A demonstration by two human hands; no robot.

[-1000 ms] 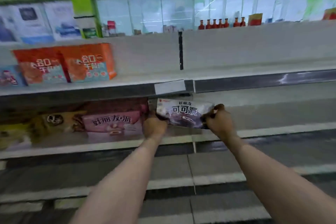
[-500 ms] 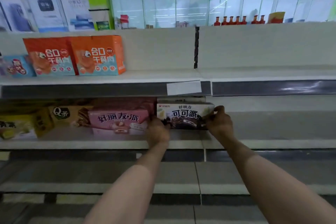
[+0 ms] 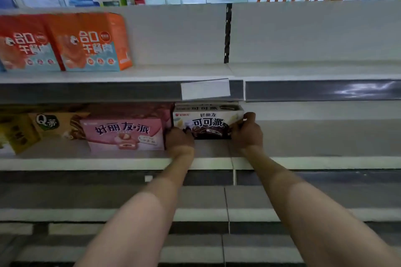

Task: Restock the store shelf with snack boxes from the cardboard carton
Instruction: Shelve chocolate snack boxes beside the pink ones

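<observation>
A white and dark brown snack box (image 3: 207,122) with a chocolate pie picture stands on the middle shelf (image 3: 303,161), right beside a pink snack box (image 3: 124,133). My left hand (image 3: 179,140) grips its lower left end. At its right end my right hand (image 3: 246,132) holds it, thumb up against the side. Both arms reach forward over the shelf edge. The cardboard carton is out of view.
Left of the pink box lie a brown Q box (image 3: 55,124) and a yellow box (image 3: 18,134). Orange boxes (image 3: 86,43) stand on the upper shelf (image 3: 303,72). A white price tag (image 3: 205,89) hangs above the box. Bare lower shelves (image 3: 325,212) run below.
Both hands carried the chocolate pie box forward and down, from tilted in the air onto the middle shelf beside the pink box. The view has moved closer to the shelf.
</observation>
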